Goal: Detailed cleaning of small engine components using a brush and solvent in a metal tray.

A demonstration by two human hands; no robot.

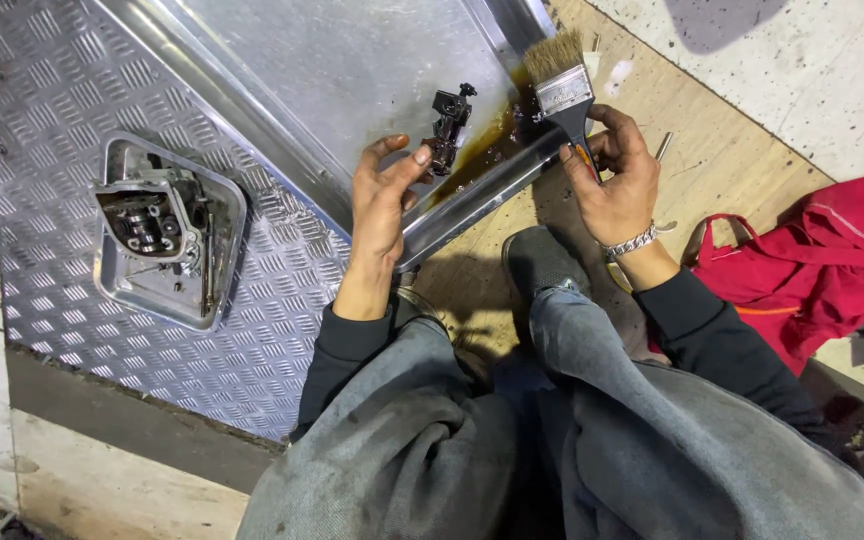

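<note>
Head view of a seated person working over a large shiny metal tray (352,70), which serves here as the landmark. The left hand (380,205), at the tray's near rim, has its fingers loosely curled and pinches a small black metal part (449,128) between thumb and fingertips, holding it just above the tray's lower corner. In that corner lies a pool of dark brown liquid (487,145), directly beside the part. The right hand (617,180), just off the tray's right edge, is closed around the handle of a flat paintbrush (564,85); the bristles point away from the person and reach the tray's corner above the liquid. A bracelet (630,243) circles this wrist. Left of the tray, on the ribbed tread plate (62,90), sits a smaller metal pan (214,200) containing engine components. Right of the tray, on the wooden board (722,150), lies a red cloth (812,250).
</note>
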